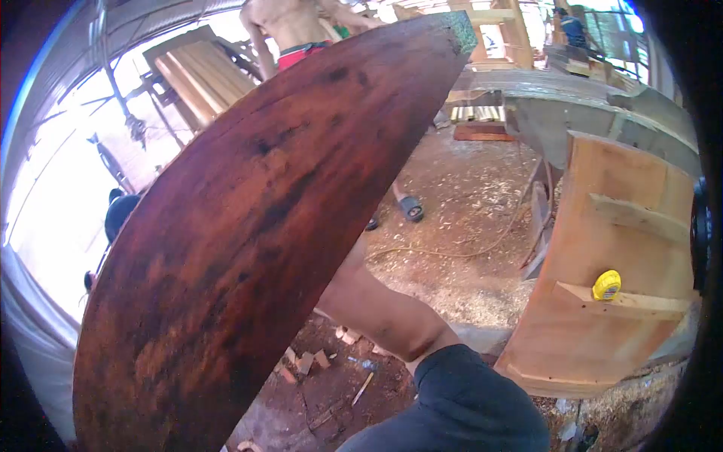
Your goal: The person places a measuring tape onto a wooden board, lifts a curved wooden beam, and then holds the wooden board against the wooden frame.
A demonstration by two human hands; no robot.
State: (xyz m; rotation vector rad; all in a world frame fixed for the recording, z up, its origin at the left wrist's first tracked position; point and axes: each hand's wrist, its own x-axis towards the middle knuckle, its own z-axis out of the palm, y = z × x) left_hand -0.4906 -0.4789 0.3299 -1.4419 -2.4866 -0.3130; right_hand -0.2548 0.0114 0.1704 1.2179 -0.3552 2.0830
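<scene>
The big curved slab (248, 233) of dark red-brown wood fills the middle and left of your view, tilted, its low end running out of the bottom edge and its narrow, greenish tip (461, 34) up at the top. Neither your left hand nor your right hand shows, so I cannot tell how open they are or whether they have hold of anything. A bare limb (384, 309) coming out of dark cloth (467, 407) passes behind the slab's lower edge.

What bears the slab's weight is out of sight; if that support is poor or off balance, it could slide or tip onto that limb. The slab also hides much of the floor. Small wood blocks (305, 363) lie near it, and a cord (459, 255) crosses the shavings beyond: either could catch your foot. A person (290, 30) stands just past the upper edge, so a sudden swing could knock them. To your right, a yellow tape measure (606, 285) rests on a ledge of the curved panel (602, 226), and a bump could send it down.
</scene>
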